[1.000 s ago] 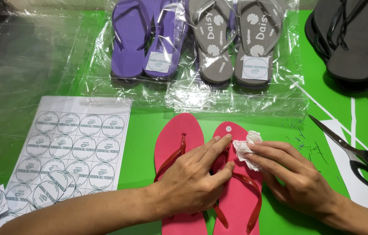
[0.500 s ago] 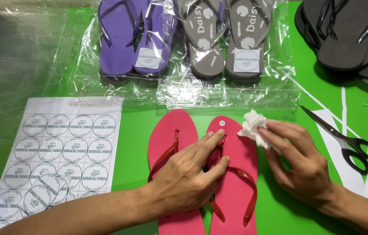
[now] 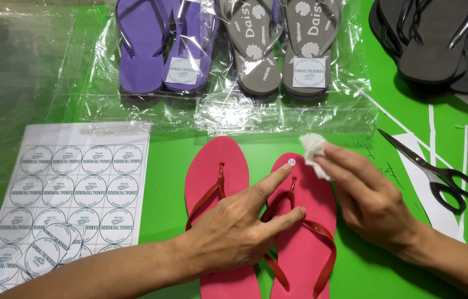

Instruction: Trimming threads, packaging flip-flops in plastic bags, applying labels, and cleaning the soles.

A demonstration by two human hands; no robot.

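A pair of pink flip-flops (image 3: 218, 166) with red straps lies side by side on the green table (image 3: 366, 277). My left hand (image 3: 239, 227) rests flat on them, its index finger stretched toward a small round white sticker (image 3: 291, 162) near the toe of the right flip-flop. My right hand (image 3: 366, 194) sits at that flip-flop's right edge and pinches a crumpled white tissue (image 3: 312, 148) just right of the sticker.
A sheet of round printed labels (image 3: 73, 188) lies at left, loose ones beneath it. Bagged purple flip-flops (image 3: 159, 44) and grey flip-flops (image 3: 281, 44) lie at the back, dark ones (image 3: 438, 39) at top right. Black-handled scissors (image 3: 433, 169) and white paper strips sit at right.
My right hand has carried the tissue off the right flip-flop's toe, up and to its right edge. My left index finger has straightened toward the sticker.
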